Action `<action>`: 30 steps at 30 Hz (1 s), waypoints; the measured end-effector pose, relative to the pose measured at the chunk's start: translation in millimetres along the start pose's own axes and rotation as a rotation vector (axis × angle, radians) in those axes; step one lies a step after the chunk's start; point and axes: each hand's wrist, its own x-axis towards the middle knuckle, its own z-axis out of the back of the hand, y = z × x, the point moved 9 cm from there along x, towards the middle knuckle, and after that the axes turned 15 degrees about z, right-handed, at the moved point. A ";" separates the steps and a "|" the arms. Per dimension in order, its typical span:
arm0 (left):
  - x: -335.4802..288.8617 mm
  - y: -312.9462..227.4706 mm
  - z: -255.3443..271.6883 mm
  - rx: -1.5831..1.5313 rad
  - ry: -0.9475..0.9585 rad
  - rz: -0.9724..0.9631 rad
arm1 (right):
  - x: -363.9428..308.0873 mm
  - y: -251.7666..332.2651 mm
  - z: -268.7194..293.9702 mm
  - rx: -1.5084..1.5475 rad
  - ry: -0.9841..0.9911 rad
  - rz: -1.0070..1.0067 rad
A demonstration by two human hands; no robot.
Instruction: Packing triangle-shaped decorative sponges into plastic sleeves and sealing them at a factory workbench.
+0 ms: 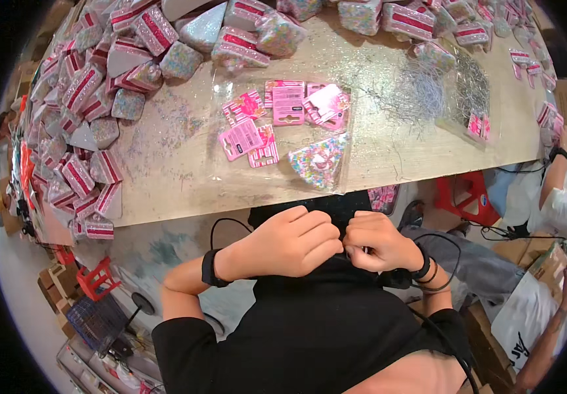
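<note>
Both hands are held close together in front of my body, just below the near table edge. My left hand (290,241) is curled into a fist with its back up. Beside it, my right hand (377,241) is closed too, thumb and fingers pressed together. Anything between the fingers is hidden or too small to name. On the table ahead lies a clear plastic bag (231,174), with several pink cardboard tags (288,105) spread on it. A sprinkle-coated cake-slice ornament (319,161) rests near the table edge, closest to my hands.
Many glittery pink-and-white cake-slice ornaments (80,88) are heaped at the left and back. Thin loops of string (421,88) lie right of the tags, beside another clear bag (471,92). A co-worker's hand (566,141) touches an ornament at far right. A red stool (471,197) stands below.
</note>
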 end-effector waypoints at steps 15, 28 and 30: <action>-29.8 54.9 -16.0 -0.800 -0.107 0.589 | 14.9 -2.3 2.7 -0.057 -0.260 -0.008; -22.0 57.4 -37.2 -0.913 0.233 0.712 | -0.5 28.1 0.0 -0.456 -0.280 0.175; -26.5 59.0 -49.3 -1.014 0.286 0.775 | -4.4 30.5 -2.9 -0.528 -0.257 0.213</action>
